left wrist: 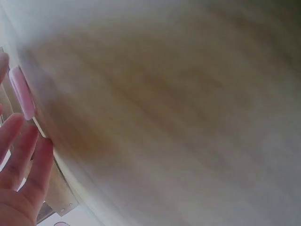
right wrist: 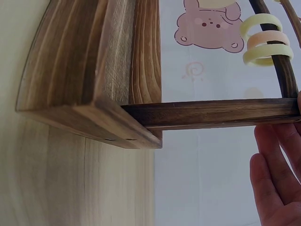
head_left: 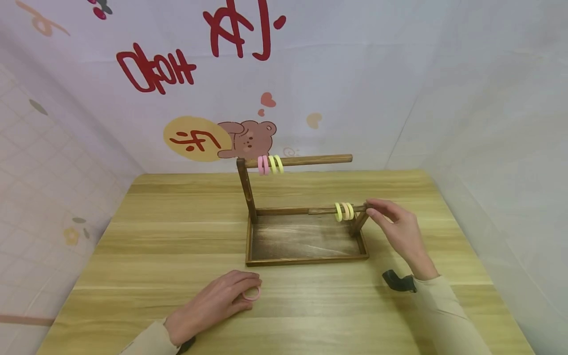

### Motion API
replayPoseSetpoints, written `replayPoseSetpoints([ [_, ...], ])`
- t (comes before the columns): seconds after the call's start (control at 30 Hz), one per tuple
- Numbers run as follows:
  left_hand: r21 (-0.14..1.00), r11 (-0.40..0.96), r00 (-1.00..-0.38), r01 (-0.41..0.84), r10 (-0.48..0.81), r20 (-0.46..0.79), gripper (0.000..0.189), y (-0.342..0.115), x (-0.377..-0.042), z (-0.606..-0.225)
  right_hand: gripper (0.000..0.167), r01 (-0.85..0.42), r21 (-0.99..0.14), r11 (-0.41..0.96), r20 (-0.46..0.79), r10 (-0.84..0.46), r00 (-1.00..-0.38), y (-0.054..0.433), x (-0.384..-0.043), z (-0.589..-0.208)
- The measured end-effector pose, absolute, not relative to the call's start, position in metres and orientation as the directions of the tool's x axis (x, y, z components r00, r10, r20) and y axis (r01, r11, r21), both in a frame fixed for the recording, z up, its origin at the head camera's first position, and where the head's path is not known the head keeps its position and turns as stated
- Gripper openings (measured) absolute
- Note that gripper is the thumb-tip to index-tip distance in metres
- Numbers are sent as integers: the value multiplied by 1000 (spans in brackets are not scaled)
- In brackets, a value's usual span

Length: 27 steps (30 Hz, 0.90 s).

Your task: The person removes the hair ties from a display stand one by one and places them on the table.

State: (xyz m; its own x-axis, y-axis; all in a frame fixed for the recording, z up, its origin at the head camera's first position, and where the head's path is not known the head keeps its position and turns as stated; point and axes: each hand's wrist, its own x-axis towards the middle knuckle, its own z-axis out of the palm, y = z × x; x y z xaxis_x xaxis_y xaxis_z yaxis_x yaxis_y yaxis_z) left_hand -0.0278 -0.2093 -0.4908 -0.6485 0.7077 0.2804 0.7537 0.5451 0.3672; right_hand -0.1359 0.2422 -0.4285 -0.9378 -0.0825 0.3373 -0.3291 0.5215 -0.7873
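Observation:
On the table stands a dark wooden rack (head_left: 306,261) with a shallow tray base and two bars at different heights. My left hand (head_left: 213,303) is low over the table in front of it, pinching a pink ring (head_left: 252,299) between thumb and fingers; the left wrist view shows the pink ring (left wrist: 21,94) edge-on by the fingertips. My right hand (head_left: 401,231) grips the rack's right post at its top, where the lower bar joins. Two pale yellow rings and a peach ring (right wrist: 268,38) hang on that lower bar. Pink rings (head_left: 263,165) and yellow rings (head_left: 276,164) hang on the upper bar.
The wooden table (head_left: 186,236) has a rounded back edge against a white cloth backdrop (head_left: 355,98) printed with a bear and red characters. Cloth also hangs at the left and right sides. A black strap piece (head_left: 398,282) sits at the right wrist.

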Motion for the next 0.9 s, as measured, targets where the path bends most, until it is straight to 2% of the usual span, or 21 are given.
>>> replayPoseSetpoints([
  [0.2,304,507,-590,807,718,369,59,-207,-27,-489,27,-343,-788,512,352,-83,-932,241,-137,-430],
  [0.5,219,444,-492,869,722,486,51,-193,-25,-484,27,-334,-813,477,345,-69,-936,241,-137,-433],
  [0.7,219,412,-460,884,693,555,47,-176,-28,-470,26,-337,-817,468,349,-64,-935,241,-136,-435],
  [0.9,237,373,-433,897,635,640,34,-160,-31,-462,26,-339,-814,472,351,-64,-934,241,-137,-436],
])
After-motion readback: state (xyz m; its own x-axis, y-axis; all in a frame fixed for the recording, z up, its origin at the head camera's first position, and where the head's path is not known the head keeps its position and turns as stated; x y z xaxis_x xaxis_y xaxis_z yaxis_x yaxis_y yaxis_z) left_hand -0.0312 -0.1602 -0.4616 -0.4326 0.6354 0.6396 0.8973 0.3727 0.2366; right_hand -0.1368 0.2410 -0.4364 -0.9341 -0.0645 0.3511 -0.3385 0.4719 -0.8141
